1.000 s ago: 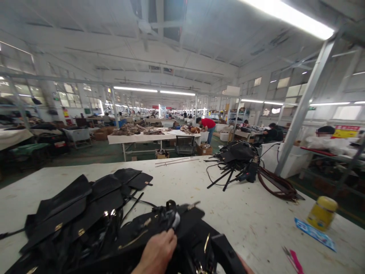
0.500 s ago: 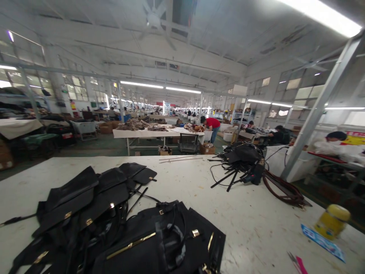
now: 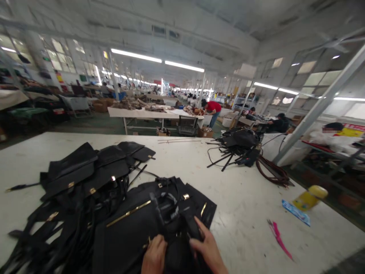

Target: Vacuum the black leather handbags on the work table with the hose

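A black leather bag (image 3: 137, 224) with gold trim and a strap lies flat on the white table (image 3: 245, 213) in front of me. My left hand (image 3: 154, 255) rests on its near part with the fingers curled onto the leather. Beside it, my right hand (image 3: 209, 249) lies on the bag with its fingers stretched along a black strap piece. Left of this bag sits a heap of more black bag pieces (image 3: 85, 171) with gold fittings.
A pile of black straps and brown cords (image 3: 242, 150) lies at the far right of the table. A yellow bottle (image 3: 309, 198), a blue packet (image 3: 295, 212) and a pink tool (image 3: 278, 238) lie at the right. Other people work at tables behind.
Both hands have come back into view onto the bag; half a second ago no hand showed. The view has tilted down and is blurred by motion.
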`<state>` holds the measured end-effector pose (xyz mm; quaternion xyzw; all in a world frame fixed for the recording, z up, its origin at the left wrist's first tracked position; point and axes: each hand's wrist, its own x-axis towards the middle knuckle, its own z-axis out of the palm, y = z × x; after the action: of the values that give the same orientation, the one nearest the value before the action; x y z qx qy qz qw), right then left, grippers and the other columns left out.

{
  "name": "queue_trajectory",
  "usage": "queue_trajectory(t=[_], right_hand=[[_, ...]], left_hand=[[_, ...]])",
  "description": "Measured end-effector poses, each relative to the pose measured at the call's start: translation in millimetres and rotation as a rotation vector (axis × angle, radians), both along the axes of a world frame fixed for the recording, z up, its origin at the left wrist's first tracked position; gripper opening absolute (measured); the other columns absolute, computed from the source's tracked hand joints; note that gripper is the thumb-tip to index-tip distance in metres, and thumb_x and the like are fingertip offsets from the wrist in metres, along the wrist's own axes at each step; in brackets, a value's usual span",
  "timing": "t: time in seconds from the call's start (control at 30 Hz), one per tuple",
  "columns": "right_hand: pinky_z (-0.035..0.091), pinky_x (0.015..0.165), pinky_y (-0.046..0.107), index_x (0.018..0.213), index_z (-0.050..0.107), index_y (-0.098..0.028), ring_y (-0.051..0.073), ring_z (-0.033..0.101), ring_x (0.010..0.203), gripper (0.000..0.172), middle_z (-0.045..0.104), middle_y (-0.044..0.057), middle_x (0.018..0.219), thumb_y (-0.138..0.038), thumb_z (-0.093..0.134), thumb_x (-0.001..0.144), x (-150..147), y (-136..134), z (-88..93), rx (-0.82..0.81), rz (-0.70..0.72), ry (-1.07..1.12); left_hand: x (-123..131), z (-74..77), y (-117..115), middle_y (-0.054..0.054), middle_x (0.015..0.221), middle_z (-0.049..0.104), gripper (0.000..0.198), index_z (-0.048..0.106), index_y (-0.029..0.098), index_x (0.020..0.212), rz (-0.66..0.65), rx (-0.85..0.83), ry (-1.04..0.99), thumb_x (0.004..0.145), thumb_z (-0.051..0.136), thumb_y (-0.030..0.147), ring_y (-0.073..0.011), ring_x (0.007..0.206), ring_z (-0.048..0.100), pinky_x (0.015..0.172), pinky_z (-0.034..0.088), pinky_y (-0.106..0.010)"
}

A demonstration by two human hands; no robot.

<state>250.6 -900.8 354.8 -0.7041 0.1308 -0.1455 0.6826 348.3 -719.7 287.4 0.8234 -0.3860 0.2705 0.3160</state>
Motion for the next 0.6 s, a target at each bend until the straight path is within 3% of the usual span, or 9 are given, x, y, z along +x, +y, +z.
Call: queue_trajectory(t=[0.07, 0.2, 0.4, 0.5, 0.6], right_hand=[[0.043, 0.044, 0.024, 0.134, 0.031, -0.014, 0.011, 0.050, 0.042, 0.078, 0.064, 0.000, 0.073, -0.033, 0.062, 0.065, -15, -7, 2.0, 0.029, -0.072, 0.037], [0.040, 0.042, 0.022, 0.134, 0.029, -0.011, 0.010, 0.046, 0.039, 0.079, 0.056, -0.004, 0.055, -0.032, 0.063, 0.066, -40, -19, 7.1, 0.017, -0.074, 0.122], [0.039, 0.041, 0.021, 0.132, 0.036, -0.018, 0.009, 0.044, 0.040, 0.071, 0.060, -0.003, 0.064, -0.023, 0.060, 0.065, -49, 2, 11.8, 0.006, 0.091, 0.203], [0.039, 0.041, 0.020, 0.131, 0.038, -0.020, 0.007, 0.042, 0.040, 0.069, 0.063, -0.002, 0.072, -0.017, 0.057, 0.064, -40, 20, 19.0, -0.039, 0.184, 0.212], [0.039, 0.041, 0.018, 0.130, 0.040, -0.022, 0.007, 0.044, 0.040, 0.068, 0.060, -0.004, 0.066, -0.015, 0.056, 0.064, -25, 33, 23.8, -0.148, 0.227, 0.213]], left_hand=[[-5, -1.6, -1, -0.004, 0.079, 0.059, 0.024, 0.057, 0.020, 0.072, 0.027, 0.039, -0.018, 0.085, 0.036, 0.018, -0.0150, 0.076, 0.056, 0.072, 0.045, -0.027], [-5, -3.6, -3, -0.004, 0.079, 0.056, 0.020, 0.055, 0.017, 0.073, 0.038, 0.089, 0.022, 0.085, 0.038, 0.016, -0.0151, 0.078, 0.053, 0.071, 0.043, -0.028], [-4, -2.5, -2, -0.004, 0.079, 0.054, 0.019, 0.054, 0.017, 0.072, 0.030, 0.091, 0.055, 0.084, 0.039, 0.013, -0.0152, 0.078, 0.051, 0.072, 0.041, -0.028], [-10, 0.1, -3, -0.003, 0.077, 0.053, 0.021, 0.053, 0.017, 0.070, 0.033, 0.092, 0.065, 0.084, 0.038, 0.013, -0.0154, 0.075, 0.050, 0.070, 0.040, -0.028], [-20, -5.0, -4, -0.003, 0.075, 0.053, 0.022, 0.053, 0.017, 0.069, 0.021, 0.071, 0.062, 0.084, 0.038, 0.012, -0.0153, 0.072, 0.049, 0.068, 0.039, -0.029]])
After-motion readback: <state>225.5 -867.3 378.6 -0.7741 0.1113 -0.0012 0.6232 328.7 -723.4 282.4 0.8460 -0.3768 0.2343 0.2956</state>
